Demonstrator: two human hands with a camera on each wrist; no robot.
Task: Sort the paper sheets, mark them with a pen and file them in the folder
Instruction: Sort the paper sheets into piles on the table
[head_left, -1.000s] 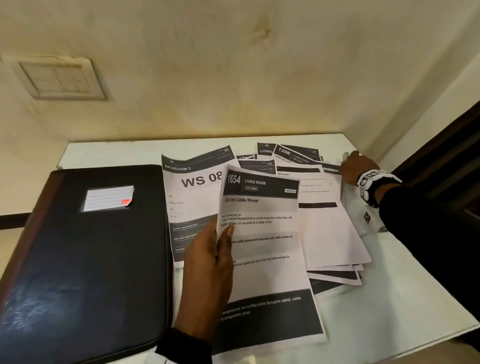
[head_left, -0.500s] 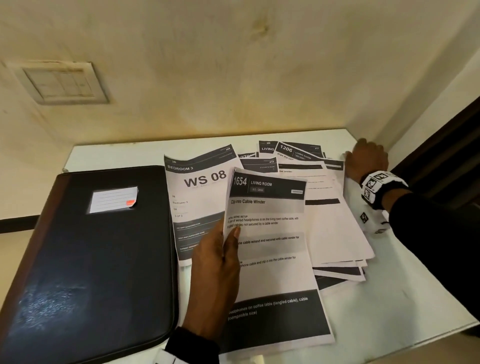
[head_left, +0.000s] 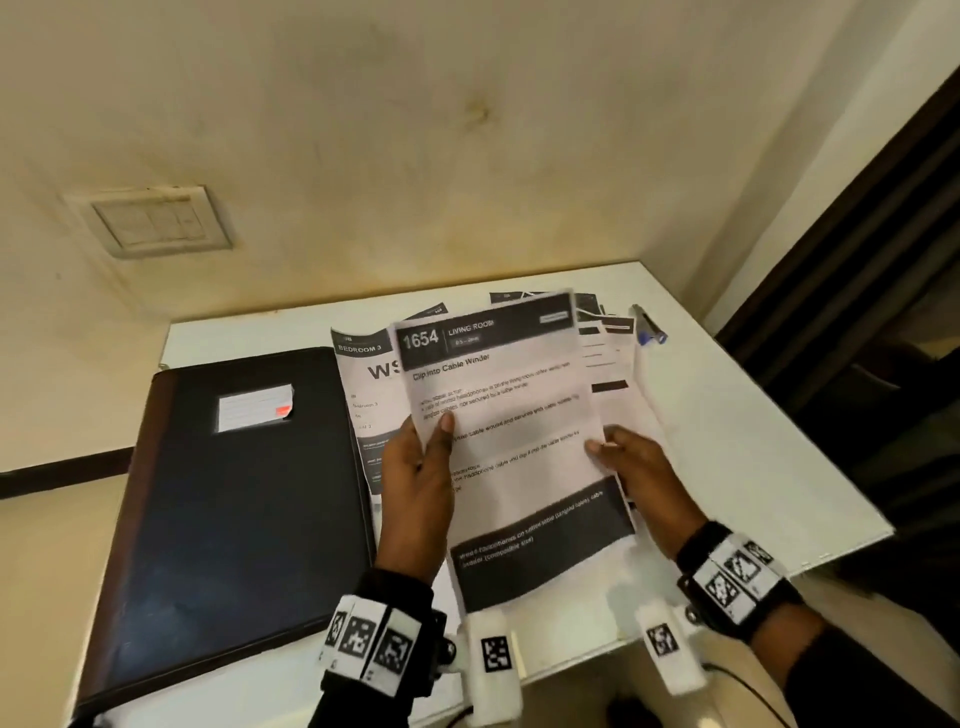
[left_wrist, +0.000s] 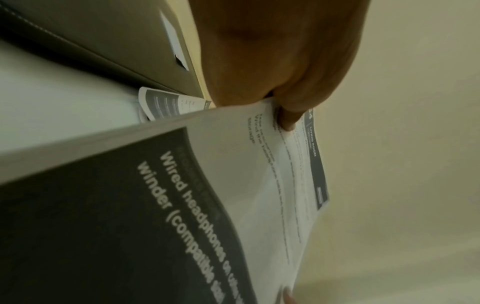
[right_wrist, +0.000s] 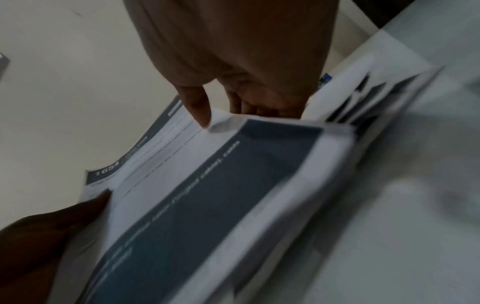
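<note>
Both hands hold the printed sheet "1654 Living Room" (head_left: 509, 421) lifted above the table. My left hand (head_left: 421, 467) pinches its left edge, thumb on top; the left wrist view shows the thumb on that sheet (left_wrist: 259, 185). My right hand (head_left: 631, 467) pinches the right edge, thumb on the sheet (right_wrist: 207, 185) and fingers beneath. Under it lie the "WS 08 Bedroom 3" sheet (head_left: 363, 384) and a fanned pile of several sheets (head_left: 615, 353). The closed black folder (head_left: 234, 499) lies at the left. A blue-tipped pen (head_left: 647, 325) rests at the table's far right.
The white table (head_left: 727, 441) stands in a corner against a cream wall, with a switch plate (head_left: 156, 223) on that wall at the left. A dark door frame (head_left: 857, 260) borders the right. White tagged markers (head_left: 493, 660) stick out at the near edge.
My right hand came back from the far right corner and took the sheet's right edge. The sheet rose off the table and the pen came into sight.
</note>
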